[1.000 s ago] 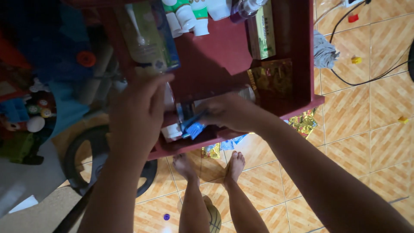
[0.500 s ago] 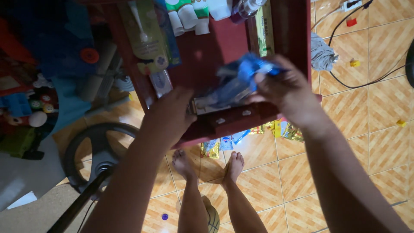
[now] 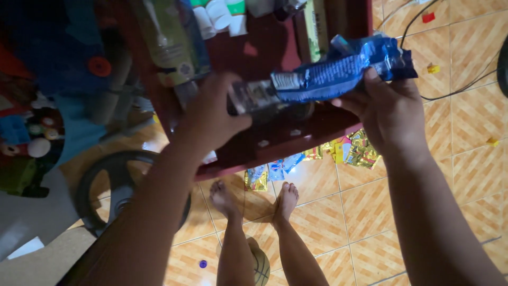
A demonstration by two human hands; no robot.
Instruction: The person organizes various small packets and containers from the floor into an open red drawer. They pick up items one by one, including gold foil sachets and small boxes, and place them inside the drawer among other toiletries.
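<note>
Both my hands hold a long blue snack packet (image 3: 333, 71) stretched level above the dark red tray (image 3: 296, 139). My left hand (image 3: 214, 114) grips its clear, darker end at the left. My right hand (image 3: 389, 108) pinches the crumpled blue end at the right. The packet hangs in front of the tray's inside and hides part of it.
Green and white tubes (image 3: 217, 16), a tall green carton (image 3: 169, 45) and a green box (image 3: 312, 29) lie at the tray's far side. Yellow and blue wrappers (image 3: 352, 151) litter the orange tiled floor by my bare feet (image 3: 254, 198). A fan base (image 3: 114, 188) and toys stand left; cables run right.
My right hand lifted the blue packet out of the tray and up to the right. My left hand left the green carton and took the packet's other end.
</note>
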